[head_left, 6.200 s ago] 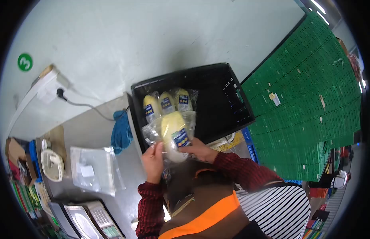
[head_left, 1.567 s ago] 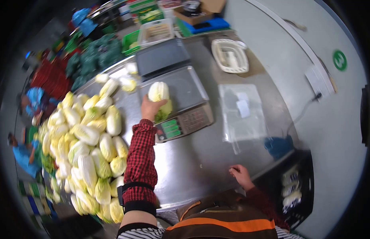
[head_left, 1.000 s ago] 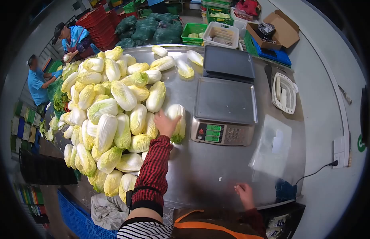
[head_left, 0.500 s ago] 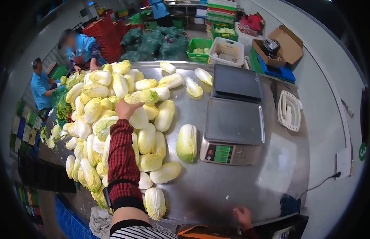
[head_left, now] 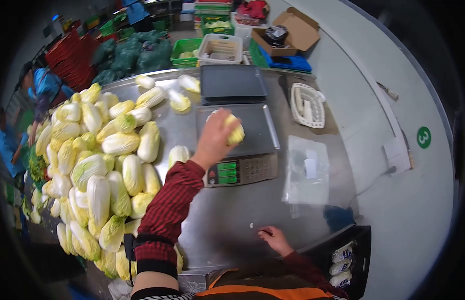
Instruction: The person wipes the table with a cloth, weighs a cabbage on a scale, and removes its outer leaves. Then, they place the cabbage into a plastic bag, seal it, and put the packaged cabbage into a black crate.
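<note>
a steel table point(head_left: 232, 220) with a smooth, dull sheen fills the view, its near edge curved and its middle stretch bare between the scale and the person's body. along its left side lies a heap of cabbages point(head_left: 97, 165), oblong, pale yellow with green tips, crowding out to that edge. a flat scale point(head_left: 240, 142) sits near the middle, a second one just behind it, with green digits lit on the front panel. right of it lies a stack of clear plastic bags point(head_left: 307, 172), limp and glossy; further down, a black crate point(head_left: 350, 260) stands off the table's corner. the left hand point(head_left: 215, 137) is clamped over a cabbage point(head_left: 235, 131) on the scale's platter, fingers wrapped across its top. the right hand point(head_left: 275, 237) rests on the bare steel near the front edge, fingers loosely curled, gripping nothing.
</note>
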Available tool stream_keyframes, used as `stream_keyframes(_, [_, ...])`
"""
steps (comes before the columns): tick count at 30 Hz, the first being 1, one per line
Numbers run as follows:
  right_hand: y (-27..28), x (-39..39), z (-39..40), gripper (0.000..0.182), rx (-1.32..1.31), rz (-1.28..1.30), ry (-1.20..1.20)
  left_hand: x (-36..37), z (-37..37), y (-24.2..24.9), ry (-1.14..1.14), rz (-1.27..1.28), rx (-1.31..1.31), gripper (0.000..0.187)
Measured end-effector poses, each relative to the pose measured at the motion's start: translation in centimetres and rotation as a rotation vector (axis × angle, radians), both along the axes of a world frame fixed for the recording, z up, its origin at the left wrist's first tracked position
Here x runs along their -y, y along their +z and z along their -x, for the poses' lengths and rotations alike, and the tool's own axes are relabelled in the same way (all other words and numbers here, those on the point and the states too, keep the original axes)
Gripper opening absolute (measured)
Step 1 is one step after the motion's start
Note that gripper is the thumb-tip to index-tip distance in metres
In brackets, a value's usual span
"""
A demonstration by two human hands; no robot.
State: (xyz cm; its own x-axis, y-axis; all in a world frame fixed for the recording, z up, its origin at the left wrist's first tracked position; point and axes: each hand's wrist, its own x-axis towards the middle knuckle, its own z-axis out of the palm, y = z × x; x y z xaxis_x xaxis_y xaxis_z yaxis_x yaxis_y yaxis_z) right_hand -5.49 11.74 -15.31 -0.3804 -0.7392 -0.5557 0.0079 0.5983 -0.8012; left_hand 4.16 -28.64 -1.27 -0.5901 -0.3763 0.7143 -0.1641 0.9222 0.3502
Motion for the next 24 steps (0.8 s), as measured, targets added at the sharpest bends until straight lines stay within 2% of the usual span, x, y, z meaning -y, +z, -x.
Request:
stream_keyframes(1, [0.2, -0.3, 0.1, 0.021, -0.015, 0.0, -0.024, -0.2, 1.7, -1.6, -0.024, 0.0, -0.015, 0.07])
stream_keyframes(3, [0.5, -1.1, 0.6, 0.022, -0.074, 0.023, -0.013, -1.0, 4.5, -4.2, 0.108, 0.319, 0.301, 0.061])
stream_keyframes(5, [0.2, -2.4, 1.1, 0.022, -0.035, 0.046, -0.084, -2.3, 5.1, -5.3, 0.119, 0.329, 0.397, 0.055])
stream_keyframes(7, [-0.3, -4.1, 1.5, 0.021, -0.019, 0.039, -0.131, -4.3, 3.9, -5.1, -0.039, 0.173, 0.514, 0.06])
stream_keyframes(8, [-0.6, -4.5, 1.7, 0.018, 0.034, 0.016, -0.178, -5.2, 3.2, -4.6, -0.065, 0.13, 0.55, 0.07])
stream_keyframes(9, [-0.9, -4.5, 2.2, 0.018, 0.047, 0.01, -0.184, -6.1, 2.3, -4.6, -0.072, 0.127, 0.563, 0.07])
stream_keyframes(11, [-1.3, -4.1, 3.3, 0.018, 0.048, -0.041, -0.217, -8.3, 0.2, -4.8, -0.038, -0.125, 0.339, 0.069])
stream_keyframes(12, [-1.2, -3.3, 3.8, 0.018, 0.063, -0.034, -0.264, -9.7, -0.9, -4.9, 0.036, -0.168, 0.232, 0.06])
stream_keyframes(13, [-0.8, -2.1, 4.5, 0.018, 0.077, -0.027, -0.307, -11.1, -2.1, -5.7, 0.037, -0.17, 0.239, 0.06])
stream_keyframes(15, [0.3, 1.0, 6.2, 0.022, 0.025, 0.045, -0.307, -13.6, -4.8, -7.7, 0.141, -0.381, 0.044, 0.047])
stream_keyframes(18, [2.5, 7.5, 8.5, 0.033, -0.052, 0.175, -0.325, -16.9, -9.1, -9.5, 0.328, -0.523, -0.004, 0.041])
stream_keyframes(19, [3.5, 9.8, 9.1, 0.038, -0.04, 0.242, -0.325, -17.1, -10.6, -10.3, 0.358, -0.527, 0.004, 0.041])
stream_keyframes(21, [6.9, 14.4, 9.1, 0.043, -0.009, 0.285, -0.352, -16.9, -13.6, -11.5, 0.601, -0.52, -0.05, 0.043])
stream_keyframes(23, [8.0, 18.1, 9.0, 0.047, -0.05, 0.388, -0.307, -14.2, -16.8, -11.7, 0.829, -0.336, -0.12, 0.045])
stream_keyframes(24, [8.4, 19.9, 9.0, 0.053, -0.079, 0.392, -0.27, -12.6, -18.6, -11.1, 0.949, -0.298, -0.065, 0.044])
